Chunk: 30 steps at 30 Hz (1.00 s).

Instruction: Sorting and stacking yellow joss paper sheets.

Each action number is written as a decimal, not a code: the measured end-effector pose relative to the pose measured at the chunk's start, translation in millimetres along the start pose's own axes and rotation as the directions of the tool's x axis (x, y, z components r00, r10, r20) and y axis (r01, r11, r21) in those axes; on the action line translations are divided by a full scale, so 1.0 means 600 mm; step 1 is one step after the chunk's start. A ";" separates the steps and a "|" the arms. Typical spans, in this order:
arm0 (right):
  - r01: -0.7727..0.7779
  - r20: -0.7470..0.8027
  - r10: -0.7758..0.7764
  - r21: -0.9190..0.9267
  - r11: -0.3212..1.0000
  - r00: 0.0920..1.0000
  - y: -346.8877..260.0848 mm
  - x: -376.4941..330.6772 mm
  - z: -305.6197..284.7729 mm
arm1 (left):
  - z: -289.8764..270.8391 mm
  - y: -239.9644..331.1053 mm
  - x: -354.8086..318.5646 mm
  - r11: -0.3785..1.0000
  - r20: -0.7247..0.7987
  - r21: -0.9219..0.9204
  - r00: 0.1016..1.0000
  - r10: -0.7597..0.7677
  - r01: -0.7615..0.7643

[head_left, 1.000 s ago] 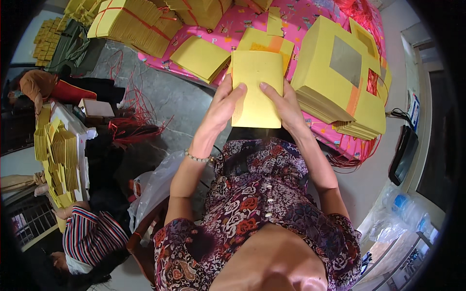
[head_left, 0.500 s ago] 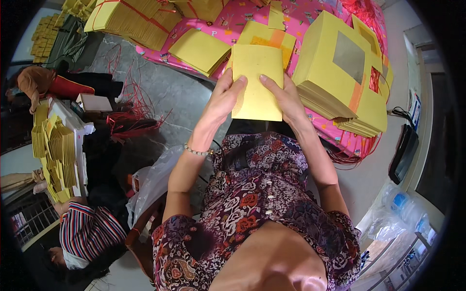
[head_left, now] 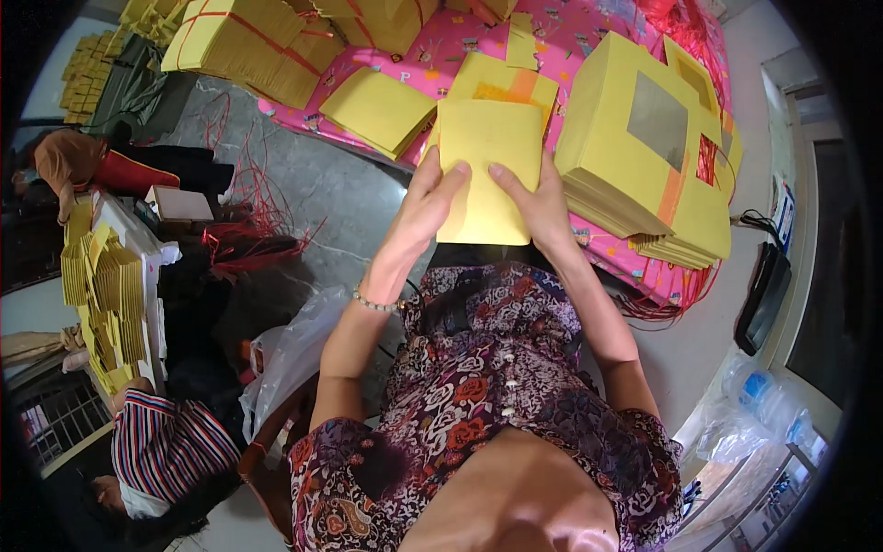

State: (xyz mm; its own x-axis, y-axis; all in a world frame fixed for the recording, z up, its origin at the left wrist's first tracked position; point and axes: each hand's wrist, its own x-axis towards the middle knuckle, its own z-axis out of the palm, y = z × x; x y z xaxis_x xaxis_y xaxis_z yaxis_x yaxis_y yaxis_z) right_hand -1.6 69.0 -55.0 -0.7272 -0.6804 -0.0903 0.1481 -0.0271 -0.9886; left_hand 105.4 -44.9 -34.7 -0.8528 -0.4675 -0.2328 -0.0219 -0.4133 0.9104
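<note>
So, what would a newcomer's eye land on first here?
Probably the flat yellow paper rectangle at the centre, held between the person's left grip and right grip. Next, the bright pink patterned cloth across the top, bearing a thick yellow paper stack with a grey rectangular window at its right. Thin red strands tangled on the grey floor also catch the eye, left of centre.

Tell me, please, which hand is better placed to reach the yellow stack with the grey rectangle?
Probably the right hand: it holds the right edge of the yellow paper piece, the side toward that yellow stack. The left hand holds the opposite edge, farther away.
</note>
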 end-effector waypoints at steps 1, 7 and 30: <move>0.010 0.001 -0.010 0.001 1.000 1.000 -0.002 -0.002 0.001 | 0.001 -0.004 0.000 1.000 0.003 0.003 1.000 0.009 -0.009; 0.043 0.023 -0.042 -0.033 0.999 0.999 -0.002 -0.012 0.001 | 0.016 -0.013 -0.016 0.970 -0.050 0.073 0.970 0.237 -0.233; 0.031 0.078 -0.038 0.084 0.996 0.996 -0.024 -0.020 0.003 | 0.013 -0.019 -0.041 0.955 -0.114 -0.002 0.948 0.296 -0.298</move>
State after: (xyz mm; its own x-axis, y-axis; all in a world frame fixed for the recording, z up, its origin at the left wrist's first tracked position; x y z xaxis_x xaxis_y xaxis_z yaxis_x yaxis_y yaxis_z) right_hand 6.2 76.5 -39.7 -0.6775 -0.7343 -0.0431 0.1809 -0.1095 -0.9774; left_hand 122.7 -22.3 -36.8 -0.7559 -0.6546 0.0097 0.2342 -0.2566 0.9377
